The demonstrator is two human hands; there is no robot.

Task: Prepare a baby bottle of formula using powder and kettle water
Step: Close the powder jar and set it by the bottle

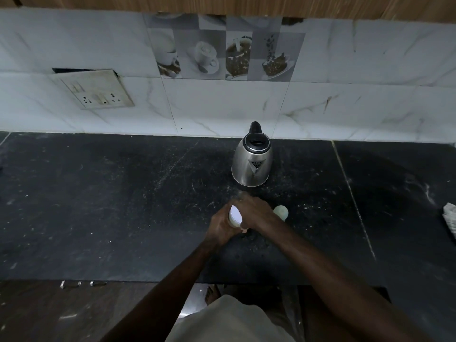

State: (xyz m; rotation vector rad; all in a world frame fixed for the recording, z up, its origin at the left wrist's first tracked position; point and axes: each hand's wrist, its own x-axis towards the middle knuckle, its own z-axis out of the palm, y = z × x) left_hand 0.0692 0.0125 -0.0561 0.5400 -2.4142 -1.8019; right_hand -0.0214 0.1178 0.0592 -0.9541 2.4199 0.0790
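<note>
Both your hands meet over the middle of the dark bench [98,206]. Your left hand [220,224] wraps around the lower part of a small pale bottle [235,217], its fingers closed on the body, while your right hand [254,211] comes over the top of the same bottle from the right – its fingers curl down over the upper end, so whatever sits there is hidden. Whether the right fingers actually pinch a cap or only rest on it cannot be told. Only a white patch of the bottle shows between the two hands, tilted a little toward the left.

Just beside your right wrist, on the bench, lies a small round pale object [281,212]; it is too blurred to name with certainty. Behind your hands stands the steel kettle [252,161], upright, black lid shut, spout facing you and handle toward the marbled wall tiles [222,107] – apart from your hands, not touched.

On the wall to the left sits a socket plate [96,91]. At the far right edge of the bench a crumpled cloth [450,218] is partly cut off by the frame
</note>
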